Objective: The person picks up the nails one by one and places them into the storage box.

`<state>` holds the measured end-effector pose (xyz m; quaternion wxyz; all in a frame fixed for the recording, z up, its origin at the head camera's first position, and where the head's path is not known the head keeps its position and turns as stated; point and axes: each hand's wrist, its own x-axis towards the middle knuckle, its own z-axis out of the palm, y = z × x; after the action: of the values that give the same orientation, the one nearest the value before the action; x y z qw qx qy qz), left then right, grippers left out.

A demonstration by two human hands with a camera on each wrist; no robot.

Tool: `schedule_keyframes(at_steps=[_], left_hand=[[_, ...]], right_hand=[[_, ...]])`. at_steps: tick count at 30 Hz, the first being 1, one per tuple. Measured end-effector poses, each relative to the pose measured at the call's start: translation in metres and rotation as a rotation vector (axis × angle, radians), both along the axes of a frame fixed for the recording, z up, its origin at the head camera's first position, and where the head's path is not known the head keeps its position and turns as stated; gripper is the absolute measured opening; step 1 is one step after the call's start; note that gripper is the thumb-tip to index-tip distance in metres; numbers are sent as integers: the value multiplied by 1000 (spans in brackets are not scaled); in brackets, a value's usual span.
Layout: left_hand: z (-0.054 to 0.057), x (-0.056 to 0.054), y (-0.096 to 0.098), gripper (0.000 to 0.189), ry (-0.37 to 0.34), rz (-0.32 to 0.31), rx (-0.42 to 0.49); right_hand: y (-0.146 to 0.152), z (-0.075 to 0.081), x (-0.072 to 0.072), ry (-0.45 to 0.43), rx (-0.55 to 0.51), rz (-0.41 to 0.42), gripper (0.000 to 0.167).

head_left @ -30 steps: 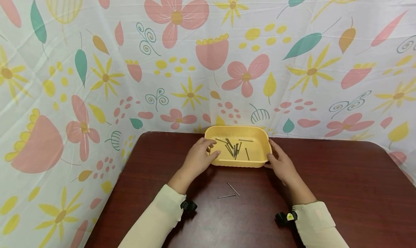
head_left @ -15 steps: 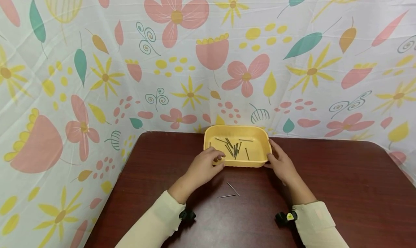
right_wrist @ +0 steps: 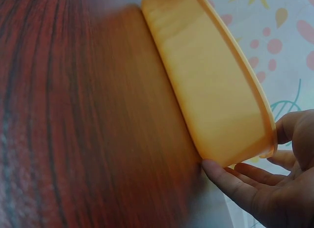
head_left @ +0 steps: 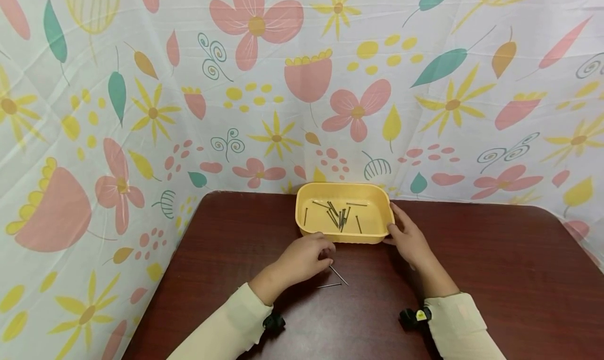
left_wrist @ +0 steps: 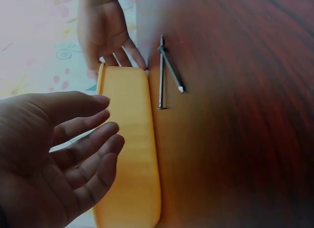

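Observation:
A yellow plastic tray (head_left: 343, 238) stands at the table's back edge, holding several nails (head_left: 341, 218). My right hand (head_left: 409, 239) holds the tray's right end; in the right wrist view, a fingertip (right_wrist: 213, 170) touches the lower corner and other fingers pass behind the end wall. My left hand (head_left: 304, 258) is just in front of the tray, its fingers loosely bent with nothing between them, as the left wrist view shows. Two loose nails (head_left: 339, 275) lie on the table right beside its fingertips, one crossing the other in the left wrist view.
The dark red-brown wooden table (head_left: 495, 265) spreads around the tray. A flower-printed cloth (head_left: 358, 51) hangs behind it and along the left side. Both sleeves carry small black wrist cameras (head_left: 415, 317).
My left hand has moved from over the tray's left end toward the front, down to the loose nails. A nail at the tray's left end now shows fully. My right hand stays put.

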<state>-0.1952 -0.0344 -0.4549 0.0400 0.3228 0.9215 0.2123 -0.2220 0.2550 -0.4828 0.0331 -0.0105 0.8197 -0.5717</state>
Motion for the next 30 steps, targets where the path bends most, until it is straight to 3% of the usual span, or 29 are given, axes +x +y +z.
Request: schedule_keyframes(at_steps=[9,17,23,30], left_hand=[[-16,0,3,16,9,-73,-133],[-26,-4,4,12,-23,-91,-154],[-28,-6,4,4,-22,-100,-155],[-25,-6,5,14,-20,-97,-173]], right_hand=[[-1,-1,0,1,-3,5,62],[0,-3,0,0,-5,8,62],[0,-3,0,0,-9,4,62],[0,0,0,-2,3,-5,61]])
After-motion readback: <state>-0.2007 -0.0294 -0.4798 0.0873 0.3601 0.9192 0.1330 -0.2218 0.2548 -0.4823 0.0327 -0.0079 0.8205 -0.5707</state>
